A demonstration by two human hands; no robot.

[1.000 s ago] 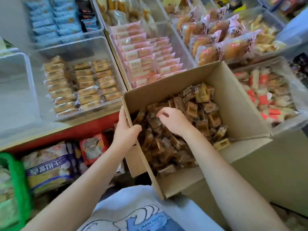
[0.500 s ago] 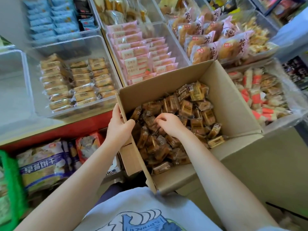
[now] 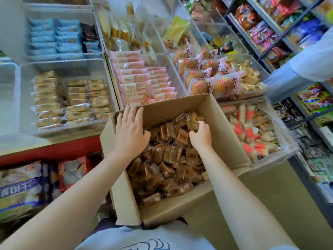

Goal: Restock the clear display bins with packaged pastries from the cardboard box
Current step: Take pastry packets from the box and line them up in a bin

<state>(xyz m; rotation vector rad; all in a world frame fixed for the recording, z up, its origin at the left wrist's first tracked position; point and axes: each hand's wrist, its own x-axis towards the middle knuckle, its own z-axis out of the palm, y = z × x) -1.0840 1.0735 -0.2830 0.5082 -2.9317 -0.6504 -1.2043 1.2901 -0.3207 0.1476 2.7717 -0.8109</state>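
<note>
shop bins (image 3: 64,130) sit behind the cardboard box (image 3: 221,127), left hand (image 3: 130,130) flat on its rim, right hand (image 3: 201,136) pinching a light, crinkly, squashable pastry pack (image 3: 191,121) by its sides.

— Can any lettering be read?
— Large brush characters, "花卷", stand on the pink-and-clear bun packets (image 3: 222,82) beyond the right hand (image 3: 201,135).
— And the blue-and-white biscuit bag (image 3: 19,188) left of the left hand (image 3: 130,131)?
— White characters, too blurred to read.

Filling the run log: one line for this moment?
left hand on box wall | right hand grips pastry | bins unfilled
</note>
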